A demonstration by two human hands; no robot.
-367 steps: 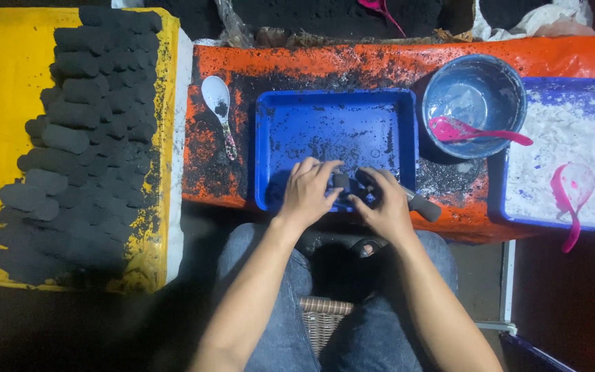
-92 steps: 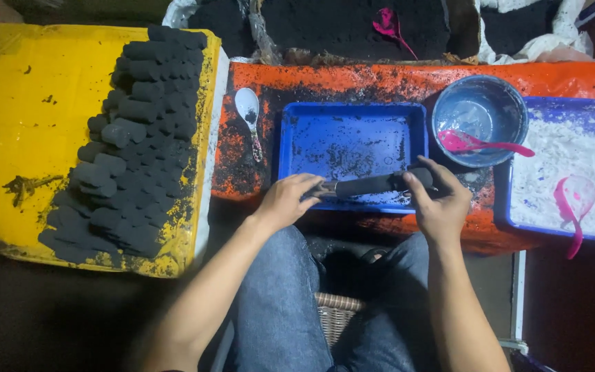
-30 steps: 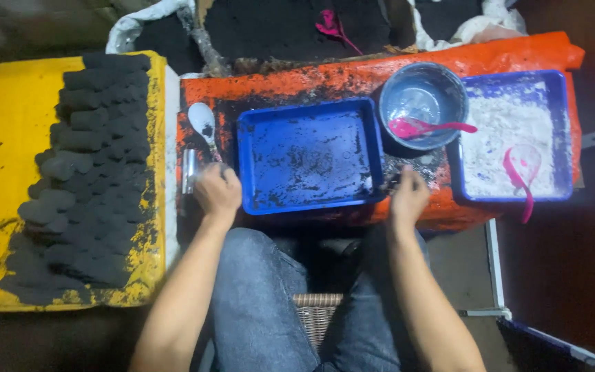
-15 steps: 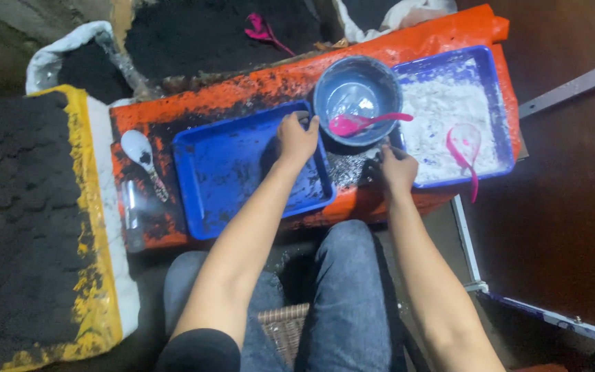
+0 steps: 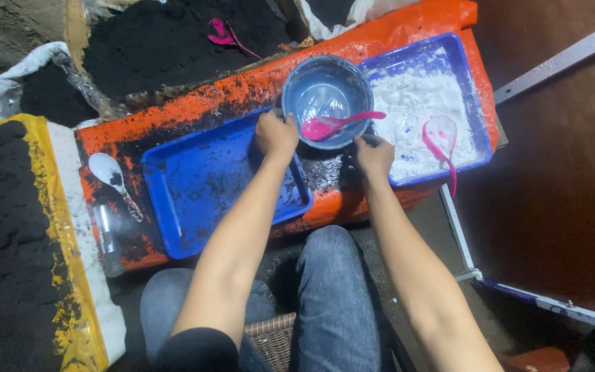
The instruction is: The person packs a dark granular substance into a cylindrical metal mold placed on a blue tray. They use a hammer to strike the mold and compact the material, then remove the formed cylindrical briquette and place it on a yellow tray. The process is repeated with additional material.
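My left hand (image 5: 277, 134) reaches over the blue tray (image 5: 194, 200) and grips the left rim of a grey-blue bowl (image 5: 325, 86). My right hand (image 5: 374, 154) sits at the bowl's lower right rim with its fingers curled against it, between the bowl and the tray of white powder (image 5: 414, 93). A pink spoon (image 5: 339, 124) lies inside the bowl. The blue tray is smeared with black dust and holds nothing else.
A second pink spoon (image 5: 439, 134) lies in the white powder. A white spoon (image 5: 108, 172) and a metal tube (image 5: 106, 231) lie on the orange cover (image 5: 194, 103) at left. Black rolls cover a yellow board (image 5: 70, 310). A sack of black powder (image 5: 160, 48) stands behind.
My left hand moved from the metal tube at the left across the blue tray to the bowl's rim. My right hand shifted up to the bowl. The view swung right.
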